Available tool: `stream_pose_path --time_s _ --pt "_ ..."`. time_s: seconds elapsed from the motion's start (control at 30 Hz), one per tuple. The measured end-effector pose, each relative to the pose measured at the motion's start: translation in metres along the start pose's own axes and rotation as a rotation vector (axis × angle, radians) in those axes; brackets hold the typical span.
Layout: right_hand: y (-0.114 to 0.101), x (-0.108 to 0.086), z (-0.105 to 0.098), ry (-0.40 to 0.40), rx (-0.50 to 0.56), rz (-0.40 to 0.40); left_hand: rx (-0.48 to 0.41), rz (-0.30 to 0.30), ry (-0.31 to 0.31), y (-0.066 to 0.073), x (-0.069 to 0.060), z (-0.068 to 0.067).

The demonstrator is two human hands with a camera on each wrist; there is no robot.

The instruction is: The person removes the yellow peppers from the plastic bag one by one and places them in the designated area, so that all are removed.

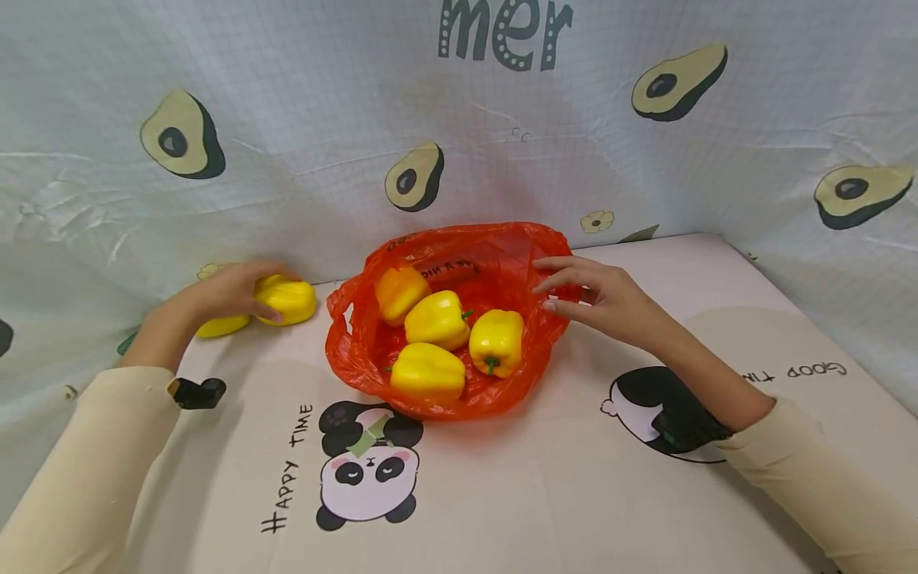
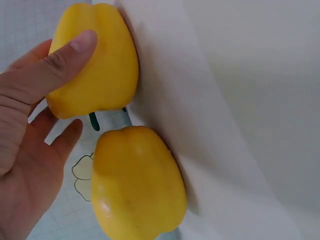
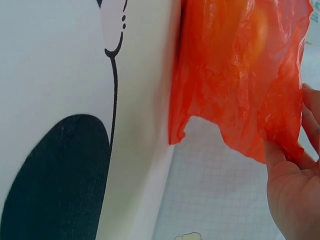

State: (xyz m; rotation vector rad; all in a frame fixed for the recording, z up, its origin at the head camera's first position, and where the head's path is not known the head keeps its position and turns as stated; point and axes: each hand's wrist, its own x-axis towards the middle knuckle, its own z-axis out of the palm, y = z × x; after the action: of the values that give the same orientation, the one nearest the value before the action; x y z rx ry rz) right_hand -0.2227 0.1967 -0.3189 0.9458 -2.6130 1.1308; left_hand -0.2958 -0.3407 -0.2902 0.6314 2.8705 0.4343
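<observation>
At the back left, my left hand (image 1: 228,293) holds a yellow bell pepper (image 1: 292,301). In the left wrist view its thumb lies across that pepper, whose green stem shows below. A second yellow bell pepper (image 2: 140,182) rests beside it, partly behind my hand in the head view. A red plastic bag (image 1: 459,410) sits mid-table with its mouth open upward and several yellow bell peppers (image 1: 428,371) inside. My right hand (image 1: 608,304) grips the bag's right edge, the thumb on one side of the plastic and fingers on the other.
The table (image 1: 545,494) has a pale cover printed with pandas and lettering. Behind it hangs a light curtain (image 1: 301,104) with avocado prints, close to the table's back edge. The bag's left handle loop (image 1: 349,317) stands up on its near left side.
</observation>
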Motion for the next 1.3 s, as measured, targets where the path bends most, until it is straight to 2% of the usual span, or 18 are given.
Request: stream_pose_path --time_s 0.23,0.53,0.7,0.83,1.0,1.1,1.3 --pt "0.000 0.000 0.000 0.005 0.027 0.004 0.010 -0.005 -0.015 -0.004 0.002 -0.003" --pt "0.001 -0.003 0.002 -0.005 0.027 0.008 0.037 -0.007 -0.005 -0.011 -0.008 -0.003" --pt "0.002 -0.004 0.000 0.006 0.029 0.001 0.067 -0.012 -0.016 -0.008 -0.006 -0.001" --pt "0.002 -0.003 0.000 0.011 0.024 -0.017 0.089 0.010 -0.026 0.004 -0.006 -0.003" --pt "0.002 -0.002 0.000 0.015 0.010 -0.028 0.104 0.027 -0.016 0.026 -0.005 -0.008" --pt "0.001 -0.002 -0.001 0.011 0.007 -0.022 0.112 0.046 0.014 0.044 -0.004 -0.013" --pt "0.000 -0.004 -0.003 0.004 0.001 -0.015 0.118 0.126 0.115 0.085 -0.005 -0.024"
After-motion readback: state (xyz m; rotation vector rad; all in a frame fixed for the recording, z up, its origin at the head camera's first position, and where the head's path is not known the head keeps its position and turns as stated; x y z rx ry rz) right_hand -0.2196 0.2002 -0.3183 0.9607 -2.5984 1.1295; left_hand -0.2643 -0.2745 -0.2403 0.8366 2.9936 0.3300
